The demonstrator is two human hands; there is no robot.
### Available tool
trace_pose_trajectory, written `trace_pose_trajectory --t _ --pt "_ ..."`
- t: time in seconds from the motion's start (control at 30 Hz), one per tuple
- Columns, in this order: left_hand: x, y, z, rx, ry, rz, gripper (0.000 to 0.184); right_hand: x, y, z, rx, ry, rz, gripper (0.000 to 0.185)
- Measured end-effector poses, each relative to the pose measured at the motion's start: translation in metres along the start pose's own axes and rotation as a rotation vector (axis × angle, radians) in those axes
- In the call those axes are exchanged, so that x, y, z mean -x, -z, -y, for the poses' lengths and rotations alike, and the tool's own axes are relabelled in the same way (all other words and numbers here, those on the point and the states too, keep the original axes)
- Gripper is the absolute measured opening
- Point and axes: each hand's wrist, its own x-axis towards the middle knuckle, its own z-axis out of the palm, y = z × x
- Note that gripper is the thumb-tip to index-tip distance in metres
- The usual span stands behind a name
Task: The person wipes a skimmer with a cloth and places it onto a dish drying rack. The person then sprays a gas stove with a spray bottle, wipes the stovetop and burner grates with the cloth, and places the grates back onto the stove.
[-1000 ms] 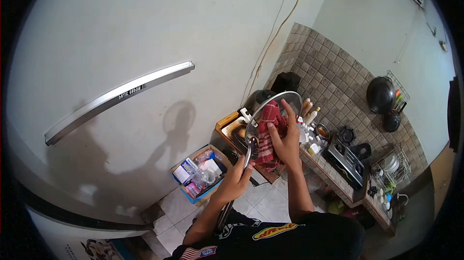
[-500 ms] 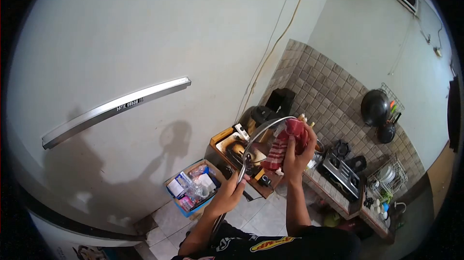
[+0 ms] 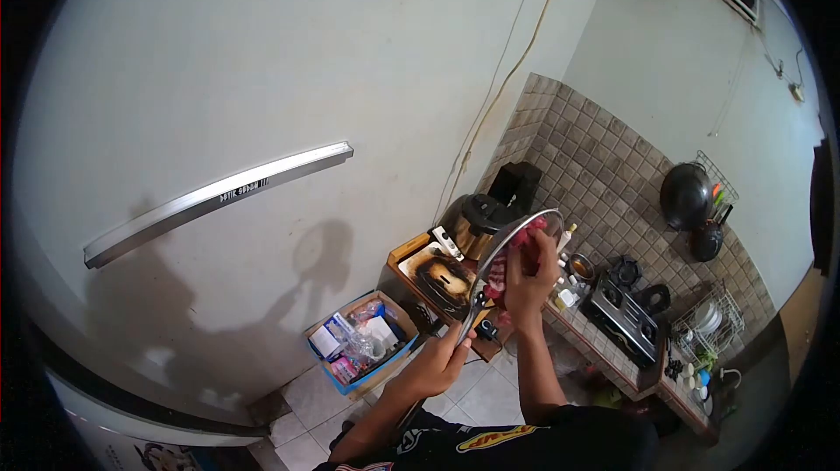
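My left hand (image 3: 435, 363) is closed on the lower edge of a round clear glass lid (image 3: 486, 264) with a silver metal rim. The lid is tilted up nearly on edge in front of me. My right hand (image 3: 528, 289) presses a red and white striped cloth (image 3: 496, 276) against the lid's face, its fingers bent over the cloth near the upper rim. Part of the cloth is hidden behind the fingers and the rim. A small dark fitting (image 3: 478, 298) shows on the lid just above my left hand.
Beyond the lid, a scorched board (image 3: 437, 275) lies on a small wooden table beside a rice cooker (image 3: 480, 215). A box of packages (image 3: 361, 340) stands on the floor at left. On the tiled counter at right are a gas stove (image 3: 623, 318) and a dish rack (image 3: 707, 322).
The lid has turned more edge-on and shifted slightly right. My right hand has moved down and in against it, and less of the cloth shows. The view has shifted slightly.
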Motion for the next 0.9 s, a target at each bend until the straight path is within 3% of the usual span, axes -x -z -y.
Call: trace_pose_trajectory --t 0.07,0.37,0.53,0.73,0.9 --pt "0.000 0.003 0.000 0.012 0.053 0.017 0.023 0.004 -0.002 0.004 0.000 -0.032 0.063 0.034" --pt "0.002 0.009 0.008 0.028 -0.068 -0.119 0.020 0.020 -0.016 0.006 -0.059 -0.071 0.277 0.028" --pt "0.004 0.013 0.008 -0.014 -0.061 -0.170 0.022 0.029 -0.015 0.016 -0.161 -0.206 0.354 0.025" --pt "0.002 0.012 0.017 -0.087 -0.020 -0.166 0.041 0.040 -0.011 0.026 -0.339 -0.334 0.379 0.019" --pt "-0.002 0.006 0.026 -0.145 0.049 -0.190 0.043 0.035 -0.003 0.047 -0.706 -0.592 0.455 0.015"
